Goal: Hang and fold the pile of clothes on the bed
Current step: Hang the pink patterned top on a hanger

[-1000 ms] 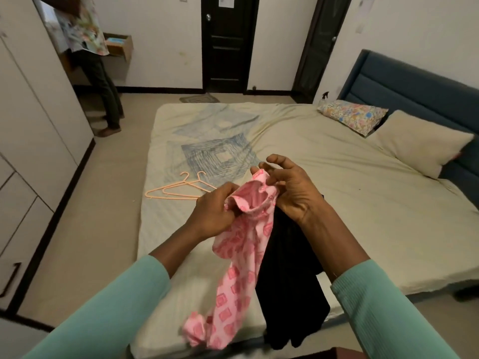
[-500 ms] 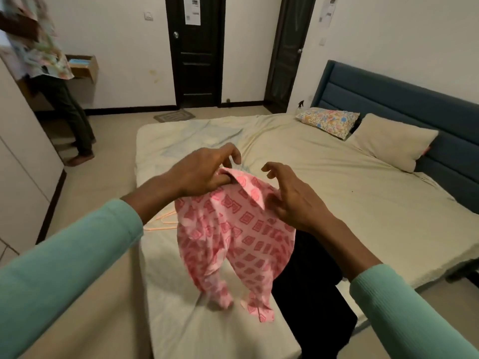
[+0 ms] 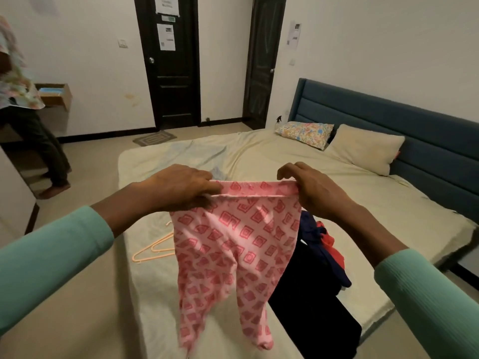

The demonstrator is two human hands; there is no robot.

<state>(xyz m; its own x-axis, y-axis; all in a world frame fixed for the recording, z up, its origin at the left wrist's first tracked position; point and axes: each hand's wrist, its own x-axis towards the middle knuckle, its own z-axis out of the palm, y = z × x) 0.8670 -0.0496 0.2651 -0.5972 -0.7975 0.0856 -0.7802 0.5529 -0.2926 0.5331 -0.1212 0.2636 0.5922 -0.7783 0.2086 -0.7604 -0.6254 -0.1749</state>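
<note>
Left hand (image 3: pixel 178 189) and right hand (image 3: pixel 313 195) pinch pink trousers (image 3: pixel 233 244) by the waistband over a cream bed (image 3: pixel 285 156); hangers (image 3: pixel 153 248) at eight o'clock, dark clothes (image 3: pixel 311 294) at five, pillows (image 3: pixel 363 149) at two.

The left hand (image 3: pixel 178 187) and right hand (image 3: pixel 313 193) each grip one end of the waistband of pink patterned trousers (image 3: pixel 233 242), stretching it level, with both legs hanging above the near part of the bed (image 3: pixel 285 156). Orange hangers (image 3: pixel 153 248) lie on the sheet to the left of the trousers. A dark pile (image 3: pixel 311 301) with navy and red pieces lies to the right. Two pillows (image 3: pixel 365 147) rest against the blue headboard (image 3: pixel 414 120) at far right. A person (image 3: pixel 23 99) stands at far left.
</note>
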